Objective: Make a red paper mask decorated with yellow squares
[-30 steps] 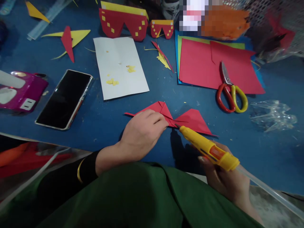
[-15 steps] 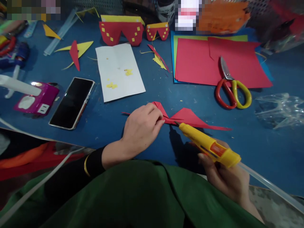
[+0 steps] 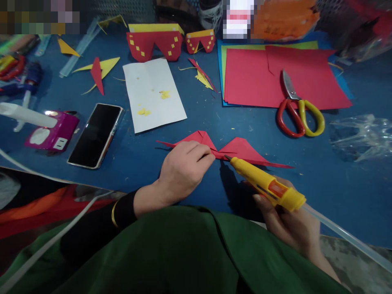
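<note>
My left hand (image 3: 186,169) pinches the middle of a folded red paper piece (image 3: 240,151) on the blue table. In my right hand (image 3: 290,222) is a yellow glue gun (image 3: 257,175), with a clear glue stick (image 3: 346,234) coming out of its back end. The gun's dark tip points left and meets the lower edge of the red paper, just right of my left fingertips. Parts of my right fingers are hidden behind the gun.
Scissors (image 3: 292,104) lie partly on stacked coloured sheets (image 3: 251,77) at the right. Behind my left hand are a white sheet (image 3: 153,81) and red paper masks (image 3: 153,43). A phone (image 3: 96,135) and a purple box (image 3: 53,131) lie left. Clear plastic (image 3: 364,136) lies far right.
My left hand has shifted slightly lower and right, uncovering more of the red paper's left part. The glue gun's tip has moved slightly left along the paper edge. The camera view has shifted a little.
</note>
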A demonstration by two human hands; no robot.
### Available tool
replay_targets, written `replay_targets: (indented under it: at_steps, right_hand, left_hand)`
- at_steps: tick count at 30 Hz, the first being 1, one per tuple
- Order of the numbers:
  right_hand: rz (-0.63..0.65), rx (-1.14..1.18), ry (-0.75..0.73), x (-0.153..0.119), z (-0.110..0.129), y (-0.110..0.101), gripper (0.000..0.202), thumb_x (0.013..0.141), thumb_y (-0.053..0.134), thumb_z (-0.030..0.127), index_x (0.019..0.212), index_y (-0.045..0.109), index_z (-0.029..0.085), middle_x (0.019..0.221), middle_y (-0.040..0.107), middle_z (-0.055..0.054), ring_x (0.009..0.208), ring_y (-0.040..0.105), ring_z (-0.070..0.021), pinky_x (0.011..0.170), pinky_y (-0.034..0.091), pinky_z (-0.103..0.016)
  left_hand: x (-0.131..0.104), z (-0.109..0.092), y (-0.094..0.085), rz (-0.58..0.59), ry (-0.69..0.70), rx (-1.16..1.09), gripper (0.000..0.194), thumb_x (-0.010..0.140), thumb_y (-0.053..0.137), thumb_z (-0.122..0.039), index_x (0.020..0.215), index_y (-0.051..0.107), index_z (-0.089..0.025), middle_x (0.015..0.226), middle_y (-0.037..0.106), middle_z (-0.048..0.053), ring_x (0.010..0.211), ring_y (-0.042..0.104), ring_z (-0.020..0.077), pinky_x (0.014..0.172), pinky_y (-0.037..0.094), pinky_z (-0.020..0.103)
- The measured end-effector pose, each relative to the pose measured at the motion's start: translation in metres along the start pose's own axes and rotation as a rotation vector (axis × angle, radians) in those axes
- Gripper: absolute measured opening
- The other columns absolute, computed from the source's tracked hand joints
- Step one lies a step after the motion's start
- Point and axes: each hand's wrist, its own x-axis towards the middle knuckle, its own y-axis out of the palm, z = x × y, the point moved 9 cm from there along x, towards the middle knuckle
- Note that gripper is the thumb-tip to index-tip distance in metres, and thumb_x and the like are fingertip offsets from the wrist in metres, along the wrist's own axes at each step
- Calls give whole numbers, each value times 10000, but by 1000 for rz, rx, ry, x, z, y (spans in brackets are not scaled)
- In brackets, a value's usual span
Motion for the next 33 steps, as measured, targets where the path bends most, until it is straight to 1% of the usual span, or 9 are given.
replay_targets:
  at_steps: [5,11,15,18,20,23,26,30,33]
  right_hand:
    - [-20,-25,-18,0,7,-2,421,994,432,506,1046,674,166,955,733,-114,699,702,-197,512,510,-263]
    - [-34,-17,2,0,6,-2,421,989,434,519,1065,671,179,915,737,-99,653,692,-189,496,497,-260]
    - [-24,3,23,-2,4,0,409,977,456,515,1068,672,180,919,737,-100,608,672,-181,479,481,-262]
    - [-16,8,27,-2,4,0,423,981,449,513,1075,683,172,948,738,-103,653,689,-186,509,503,-263]
    - [-13,33,23,-1,6,-1,403,983,466,490,1076,696,172,946,739,-91,676,694,-180,545,522,-259]
    - [-41,131,47,-1,7,-6,338,977,512,447,1046,729,197,920,748,-63,637,665,-155,547,513,-248]
    - [-62,239,157,-2,2,-10,324,954,554,455,899,758,209,835,760,-48,599,647,-153,517,501,-244]
    - [-51,309,301,-3,-7,-13,454,922,564,516,607,694,216,704,749,-56,581,644,-175,515,510,-267]
    - [-54,391,384,-5,-15,-14,514,915,558,566,552,672,221,740,755,-70,595,629,-176,516,508,-273]
  left_hand:
    - [-8,-10,-1,42,103,32,212,994,529,-198,1007,720,-106,926,744,87,844,656,198,771,524,333]
    - [-13,-20,4,146,214,79,347,1014,510,-285,1187,655,-21,1012,733,148,863,651,231,761,546,358]
    - [-14,-21,8,195,210,98,399,1021,494,-325,1223,634,-12,1038,726,159,871,653,256,727,533,380]
    - [-16,-22,11,228,193,100,415,1028,477,-338,1251,620,-18,1087,721,161,903,648,257,743,520,383]
    - [-17,-22,10,227,178,93,429,1027,480,-358,1261,619,-27,1110,719,156,918,643,254,755,509,376]
    - [-17,-21,9,208,156,92,448,1016,498,-399,1269,625,-52,1106,718,140,911,630,252,765,491,370]
    - [-17,-20,10,227,154,113,455,1013,501,-411,1290,617,-71,1094,709,131,905,619,254,768,469,370]
    - [-17,-21,12,264,165,138,461,1020,482,-400,1320,599,-70,1090,691,126,903,604,259,766,452,374]
    - [-17,-22,14,298,170,143,474,1030,455,-403,1335,587,-66,1091,682,132,910,592,257,784,447,376]
